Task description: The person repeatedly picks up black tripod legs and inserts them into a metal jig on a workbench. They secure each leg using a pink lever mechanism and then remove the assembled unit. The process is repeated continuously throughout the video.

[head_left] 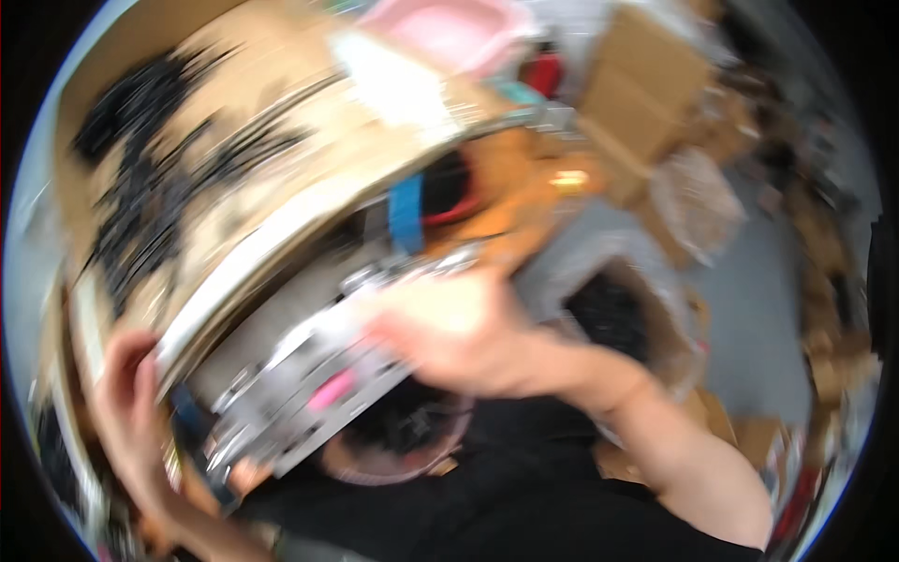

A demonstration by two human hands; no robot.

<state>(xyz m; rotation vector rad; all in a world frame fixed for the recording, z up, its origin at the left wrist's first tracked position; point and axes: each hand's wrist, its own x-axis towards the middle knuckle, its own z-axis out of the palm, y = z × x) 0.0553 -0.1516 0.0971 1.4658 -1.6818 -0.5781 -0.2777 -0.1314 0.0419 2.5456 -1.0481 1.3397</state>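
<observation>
Motion blur smears the whole head view. A silver metal fixture plate [328, 351] with clamps along its edges and a pink spot [331, 390] sits slanted in front of me, below the worktable's edge. My right hand [449, 328] lies over its far right end, the fingers closed on it and partly hidden. At the left, my left hand [129, 393] is by the corner of the cardboard-covered worktable [272, 225], its fingers curled. What they hold, if anything, does not show. Under the plate is a pinkish round tub [449, 450] with dark contents.
Black thin strips or cables [140, 187] lie heaped on the worktable. A pink basin [449, 33] stands at its far side. To the right are a lined box of black pieces [609, 314], an open cardboard box [641, 89], a clear plastic bag [698, 201] and an orange surface [534, 178].
</observation>
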